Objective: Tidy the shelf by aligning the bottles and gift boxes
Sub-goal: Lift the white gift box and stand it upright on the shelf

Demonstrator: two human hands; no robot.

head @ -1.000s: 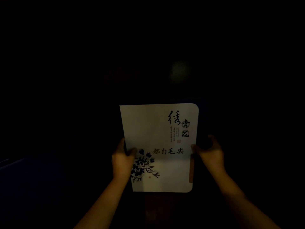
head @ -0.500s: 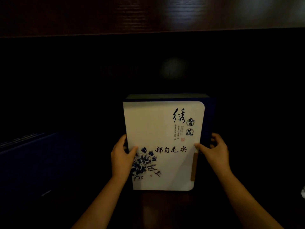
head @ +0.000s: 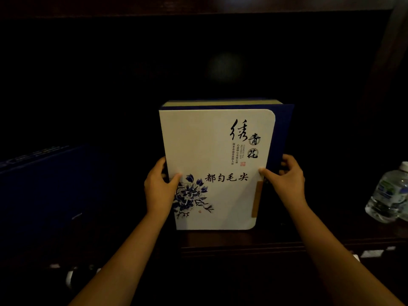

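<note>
A white gift box (head: 212, 151) with blue edges, black calligraphy and a blue flower print stands upright on a dark wooden shelf (head: 242, 241). My left hand (head: 160, 188) grips its left edge with the thumb on the front face. My right hand (head: 284, 181) grips its right edge the same way, fingers curled behind the blue side. A clear plastic water bottle (head: 388, 195) stands at the far right of the shelf, cut off by the frame.
A dark blue box (head: 42, 184) sits on the shelf to the left, barely lit. The wooden board of the shelf above (head: 198, 3) runs across the top. The shelf's back is in deep shadow.
The scene has brightened and my view has shifted, bringing the water bottle at the right and the shelf edge into sight. Both hands keep the same hold on the box.
</note>
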